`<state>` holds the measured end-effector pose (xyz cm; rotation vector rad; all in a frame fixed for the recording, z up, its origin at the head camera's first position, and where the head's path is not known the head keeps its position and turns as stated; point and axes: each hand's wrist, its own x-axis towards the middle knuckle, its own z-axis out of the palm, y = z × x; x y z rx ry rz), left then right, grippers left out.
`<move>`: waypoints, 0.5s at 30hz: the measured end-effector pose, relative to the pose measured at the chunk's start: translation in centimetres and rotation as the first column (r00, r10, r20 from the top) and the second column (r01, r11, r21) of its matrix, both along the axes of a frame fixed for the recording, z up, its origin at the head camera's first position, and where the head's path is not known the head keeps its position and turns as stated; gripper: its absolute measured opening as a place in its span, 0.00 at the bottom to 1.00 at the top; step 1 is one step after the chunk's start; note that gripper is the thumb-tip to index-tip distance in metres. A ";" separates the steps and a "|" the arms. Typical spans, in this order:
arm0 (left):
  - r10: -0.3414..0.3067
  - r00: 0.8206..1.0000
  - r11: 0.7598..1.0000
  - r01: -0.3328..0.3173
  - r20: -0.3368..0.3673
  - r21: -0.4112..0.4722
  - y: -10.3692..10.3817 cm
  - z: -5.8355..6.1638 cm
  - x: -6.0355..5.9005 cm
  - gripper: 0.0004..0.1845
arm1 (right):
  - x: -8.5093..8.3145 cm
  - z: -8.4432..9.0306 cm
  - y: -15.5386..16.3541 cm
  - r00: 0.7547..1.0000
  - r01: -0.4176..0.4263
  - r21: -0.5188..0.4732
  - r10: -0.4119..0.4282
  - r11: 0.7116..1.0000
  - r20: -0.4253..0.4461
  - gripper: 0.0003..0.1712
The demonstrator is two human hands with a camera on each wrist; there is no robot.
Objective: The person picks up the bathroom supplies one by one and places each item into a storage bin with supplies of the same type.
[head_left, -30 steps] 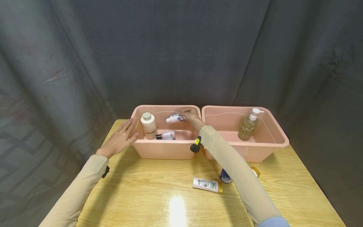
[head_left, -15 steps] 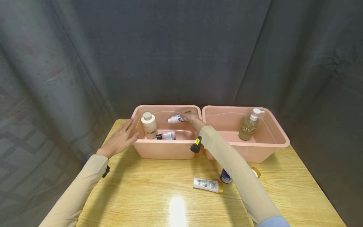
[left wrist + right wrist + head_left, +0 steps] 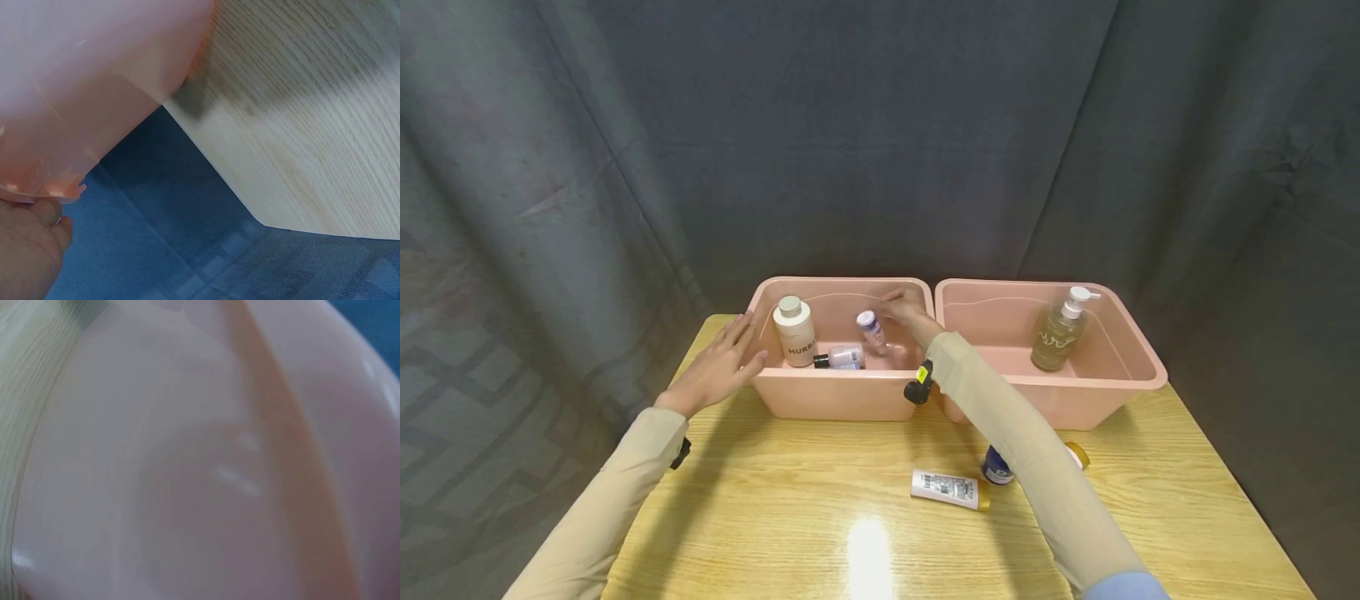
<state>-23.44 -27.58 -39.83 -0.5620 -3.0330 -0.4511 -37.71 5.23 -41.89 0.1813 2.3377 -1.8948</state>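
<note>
Inside the left pink bin (image 3: 835, 396), a small white-and-purple bottle (image 3: 872, 330) stands tilted with its cap up, just below the fingers of my right hand (image 3: 908, 312). That hand reaches over the bin's right part, its fingers apart from the bottle. My left hand (image 3: 713, 371) rests at the bin's left rim with its fingers extended; the left wrist view shows its fingertips at the rim. Also in this bin are a large white bottle (image 3: 797, 337), upright, and a small pink bottle with a black cap (image 3: 846, 357), lying down.
To the right sits a second pink bin (image 3: 1067, 404) holding a green pump bottle (image 3: 1056, 337). On the wooden table (image 3: 775, 517) lie a white tube with a yellow cap (image 3: 946, 488) and a dark blue jar (image 3: 997, 468). Another yellow-capped item (image 3: 1077, 454) is partly behind my right sleeve.
My right hand has let go of the white-and-purple bottle, which has dropped lower and swung from nearly level to cap up. My left hand has stayed in place.
</note>
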 end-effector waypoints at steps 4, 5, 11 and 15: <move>-0.005 1.000 1.000 0.005 0.000 0.003 0.0 -0.1 0.0 0.43 | -3.1 -3.5 0.7 0.999 -0.041 -0.084 0.039 0.996 -0.029 0.10; -0.005 1.000 1.000 0.005 0.000 0.003 0.0 -0.1 -0.1 0.44 | -2.3 -2.6 0.5 0.999 -0.038 -0.068 0.038 0.997 -0.008 0.12; -0.003 1.000 1.000 0.003 0.000 0.002 -0.1 -0.3 -0.1 0.43 | 3.0 3.1 -0.4 0.996 0.008 -0.022 -0.006 1.000 0.093 0.17; -0.004 1.000 1.000 0.004 0.002 0.002 -0.1 -0.3 -0.2 0.42 | -1.4 -2.2 0.6 0.999 -0.044 -0.102 0.044 0.994 0.001 0.08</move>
